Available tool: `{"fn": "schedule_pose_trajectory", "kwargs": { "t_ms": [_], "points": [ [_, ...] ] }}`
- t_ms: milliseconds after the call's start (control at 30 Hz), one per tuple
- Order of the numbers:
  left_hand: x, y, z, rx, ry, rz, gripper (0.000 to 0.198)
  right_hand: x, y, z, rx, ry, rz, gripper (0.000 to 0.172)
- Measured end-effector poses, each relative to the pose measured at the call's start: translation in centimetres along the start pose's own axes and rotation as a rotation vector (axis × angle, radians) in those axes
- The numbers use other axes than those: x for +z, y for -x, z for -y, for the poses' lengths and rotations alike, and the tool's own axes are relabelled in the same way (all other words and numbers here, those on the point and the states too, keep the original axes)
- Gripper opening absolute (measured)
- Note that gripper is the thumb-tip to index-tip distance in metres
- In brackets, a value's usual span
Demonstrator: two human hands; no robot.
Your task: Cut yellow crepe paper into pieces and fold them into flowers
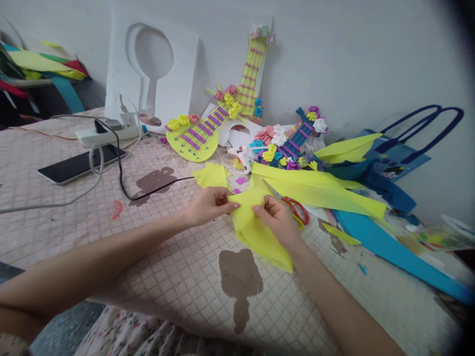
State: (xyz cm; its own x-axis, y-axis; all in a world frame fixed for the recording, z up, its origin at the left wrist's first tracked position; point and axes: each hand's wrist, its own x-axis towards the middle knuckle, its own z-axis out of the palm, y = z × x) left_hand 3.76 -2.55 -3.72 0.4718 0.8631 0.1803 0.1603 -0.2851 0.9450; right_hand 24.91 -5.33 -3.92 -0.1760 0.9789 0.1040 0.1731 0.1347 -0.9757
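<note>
My left hand point(210, 206) pinches the upper left edge of a yellow crepe paper strip point(256, 232). On the strip's right side, my right hand point(276, 217) grips it between thumb and fingers. The paper hangs down over the table between the hands and slants to the lower right. Red-handled scissors point(297, 208) lie just beyond my right hand, partly hidden by it. A smaller yellow paper piece point(211, 175) rests past my left hand. Behind it sits a white glue gun point(243, 157). More yellow crepe paper point(319, 185) is spread to the right.
Decorated paper guitars point(198, 136) lean at the back by a white foam board point(156, 64). A phone point(81, 164), a power strip point(107, 131) and cables are at left. Blue crepe paper point(393, 247) and a blue bag point(404, 153) lie right.
</note>
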Motion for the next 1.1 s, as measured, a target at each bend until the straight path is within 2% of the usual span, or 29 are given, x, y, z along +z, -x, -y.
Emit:
{"fn": "schedule_pose_trajectory", "kwargs": {
  "t_ms": [233, 500, 733, 867, 1100],
  "points": [
    [0.3, 0.1, 0.3, 0.029, -0.05, -0.085, 0.029, 0.6, 0.5, -0.2, 0.044, -0.059, 0.016, 0.024],
    [0.3, 0.1, 0.0, 0.038, 0.021, -0.1, 0.028, 0.5, 0.8, 0.1, 0.029, -0.037, 0.021, 0.023],
    [-0.7, -0.3, -0.9, -0.009, 0.236, -0.139, 0.026, 0.0, 1.4, 0.6, 0.18, -0.026, 0.138, 0.027],
    [-1.7, -0.7, -1.0, -0.03, 0.269, -0.185, 0.026, 0.0, 1.5, 0.7, 0.183, 0.034, 0.135, 0.028],
    [-2.2, -1.1, -0.1, -0.156, 0.347, -0.178, 0.026, 0.6, 1.7, 0.9, 0.227, -0.068, 0.178, 0.035]
  ]
}}
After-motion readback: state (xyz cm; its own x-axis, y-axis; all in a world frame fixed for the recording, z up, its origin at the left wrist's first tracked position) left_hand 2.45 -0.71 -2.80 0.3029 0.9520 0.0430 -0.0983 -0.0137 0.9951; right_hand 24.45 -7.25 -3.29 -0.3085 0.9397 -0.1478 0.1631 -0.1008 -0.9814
